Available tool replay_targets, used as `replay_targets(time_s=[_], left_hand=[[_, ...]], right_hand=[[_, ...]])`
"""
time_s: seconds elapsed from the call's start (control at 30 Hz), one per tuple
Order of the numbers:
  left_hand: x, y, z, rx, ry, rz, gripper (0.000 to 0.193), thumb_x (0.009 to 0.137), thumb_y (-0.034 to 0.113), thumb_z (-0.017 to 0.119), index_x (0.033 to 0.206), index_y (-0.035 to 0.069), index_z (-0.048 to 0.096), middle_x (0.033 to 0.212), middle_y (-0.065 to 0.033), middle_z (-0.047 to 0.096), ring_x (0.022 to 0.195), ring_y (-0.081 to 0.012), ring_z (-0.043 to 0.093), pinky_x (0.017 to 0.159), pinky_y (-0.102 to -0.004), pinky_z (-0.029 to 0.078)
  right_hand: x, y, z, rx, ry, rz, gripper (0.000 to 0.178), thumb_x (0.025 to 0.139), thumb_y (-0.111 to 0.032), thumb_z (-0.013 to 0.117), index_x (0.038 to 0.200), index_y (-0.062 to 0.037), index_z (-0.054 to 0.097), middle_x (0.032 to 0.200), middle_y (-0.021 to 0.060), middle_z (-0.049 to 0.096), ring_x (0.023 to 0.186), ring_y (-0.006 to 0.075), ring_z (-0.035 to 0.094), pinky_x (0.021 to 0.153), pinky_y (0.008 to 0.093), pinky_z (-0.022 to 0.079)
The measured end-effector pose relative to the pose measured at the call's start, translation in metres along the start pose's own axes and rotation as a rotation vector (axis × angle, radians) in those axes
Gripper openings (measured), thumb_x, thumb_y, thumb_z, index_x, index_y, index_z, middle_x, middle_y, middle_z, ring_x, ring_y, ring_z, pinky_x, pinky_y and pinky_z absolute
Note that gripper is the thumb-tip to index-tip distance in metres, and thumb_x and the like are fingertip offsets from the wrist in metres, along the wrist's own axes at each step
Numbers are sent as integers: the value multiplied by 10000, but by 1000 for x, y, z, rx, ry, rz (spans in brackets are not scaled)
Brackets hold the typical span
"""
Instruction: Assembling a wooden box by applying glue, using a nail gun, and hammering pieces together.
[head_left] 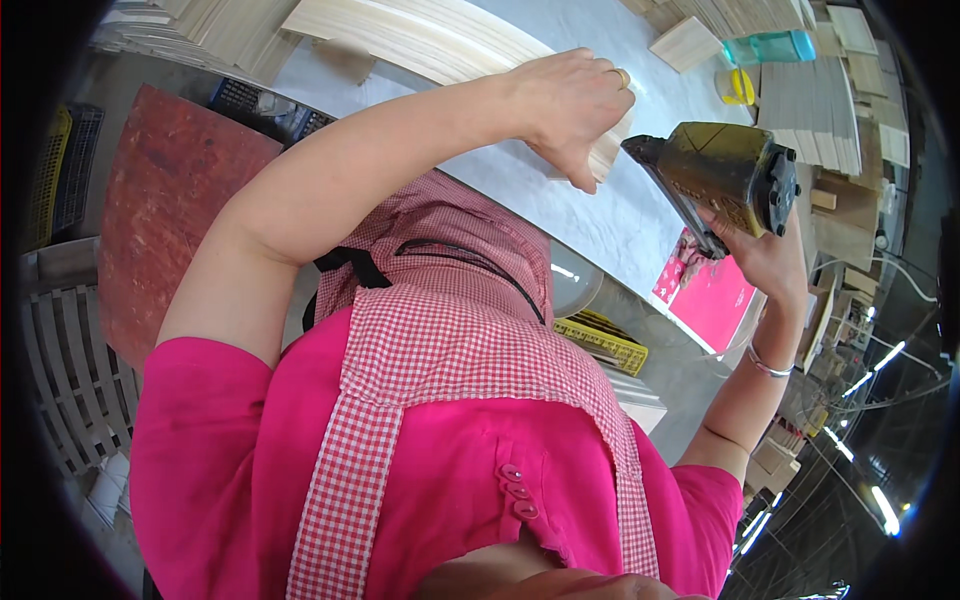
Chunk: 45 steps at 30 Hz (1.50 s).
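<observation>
My left hand (578,112), with a ring on one finger, reaches across and is closed on the right end of a long pale wooden board (430,42). The fingers curl over the far side and the thumb points down along the near side. Part of the board lies hidden behind my hand and forearm. To the right, my right hand (752,252) is wrapped round the grip of a worn olive-and-black nail gun (715,172). Its nose points left at the board's end, with a small gap between them. The nail gun is held above the light-topped table (620,235).
Stacked thin boards (805,115) stand at the table's right, near a yellow tub (735,86) and a teal bottle (770,47). More boards (225,35) pile up far left. A red panel (175,210) is at my left. A pink sheet (712,300) lies on the table's near right.
</observation>
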<state>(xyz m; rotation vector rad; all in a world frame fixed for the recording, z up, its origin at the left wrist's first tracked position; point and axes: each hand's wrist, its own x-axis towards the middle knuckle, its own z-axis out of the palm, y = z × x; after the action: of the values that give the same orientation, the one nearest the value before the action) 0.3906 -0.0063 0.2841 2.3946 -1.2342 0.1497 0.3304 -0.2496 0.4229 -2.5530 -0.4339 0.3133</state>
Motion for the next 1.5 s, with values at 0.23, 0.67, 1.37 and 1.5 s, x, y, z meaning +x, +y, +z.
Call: replay_targets(time_s=[0.23,0.67,1.37,1.5], left_hand=[[-1,1,0,0,-4,-6,704,592,522,769,998,-32,615,1018,-160,596,1017,-282,558,894,-366,419],[-4,5,-1,83,30,-38,697,580,541,779,985,-8,635,953,-104,643,991,-234,579,858,-361,402],[-1,7,-7,48,-44,-56,746,582,554,802,1021,-25,637,913,-108,664,972,-236,596,885,-356,398],[-1,9,-4,44,-63,-58,835,578,605,793,1074,-45,620,924,-123,657,980,-243,589,895,-355,401]], right_hand=[[3,-5,2,-53,-23,-10,343,754,-111,829,1010,36,654,962,123,723,867,197,695,786,339,539],[10,5,-3,-9,23,-60,357,763,-126,828,1033,27,650,988,113,719,880,181,671,800,341,531],[29,9,-10,-81,-74,89,407,803,-102,800,1147,19,619,1064,76,702,948,143,626,851,316,503],[29,11,-10,-108,-78,49,396,802,-87,796,1139,22,620,1054,75,704,948,146,628,851,318,504]])
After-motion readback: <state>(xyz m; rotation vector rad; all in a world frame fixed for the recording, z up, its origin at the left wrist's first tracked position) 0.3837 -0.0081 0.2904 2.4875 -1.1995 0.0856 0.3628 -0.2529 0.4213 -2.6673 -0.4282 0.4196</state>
